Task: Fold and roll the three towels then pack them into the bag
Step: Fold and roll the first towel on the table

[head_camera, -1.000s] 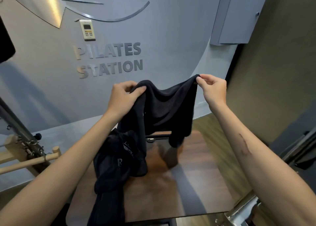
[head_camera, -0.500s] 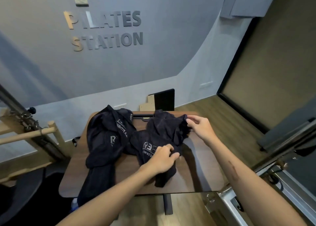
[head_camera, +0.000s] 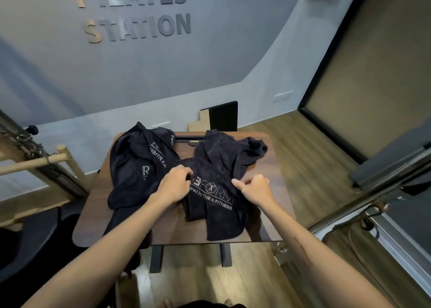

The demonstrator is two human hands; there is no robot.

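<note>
The job has only just begun. On the small dark brown wooden table [head_camera: 268, 216] lies a soft black towel with white letters [head_camera: 217, 191], crumpled and not yet flat. It sits on the right half of the table, and one end of it reaches the near edge. No fold has been made in it, I think, and no roll either.

On the left half of the table lies a messy heap of more black cloth with white letters [head_camera: 135, 165]. It hangs down over the near left edge of the table. I cannot tell how much of it is towels and how much is the bag. So nearly all is still to do: three towels to fold and roll, and then the packing.

The left hand [head_camera: 173, 184] is over the middle of the table, at the left end of the white letters. Its fingers are curled, and they seem to pinch the towel's cloth there.

The right hand [head_camera: 255, 188] is a little to the right, over the same towel. Its fingers are curled too, and the thumb sticks out and touches the cloth. It looks like it pinches the towel, but the tips are hidden.

I think both hands want to pull the towel flat on the table.
</note>
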